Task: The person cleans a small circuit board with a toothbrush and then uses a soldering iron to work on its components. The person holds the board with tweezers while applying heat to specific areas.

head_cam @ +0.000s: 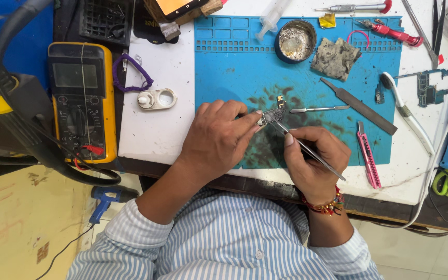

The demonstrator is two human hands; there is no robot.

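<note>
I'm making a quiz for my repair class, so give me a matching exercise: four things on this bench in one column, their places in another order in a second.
Things:
1. multimeter
2. solder tin
3. pink cutter
4. circuit board

Places:
A. right edge of the blue mat
B. between the left hand and the tweezers in the right hand
C. left of the white table
D. top of the mat

Pairs: 1-C, 2-D, 3-A, 4-B
</note>
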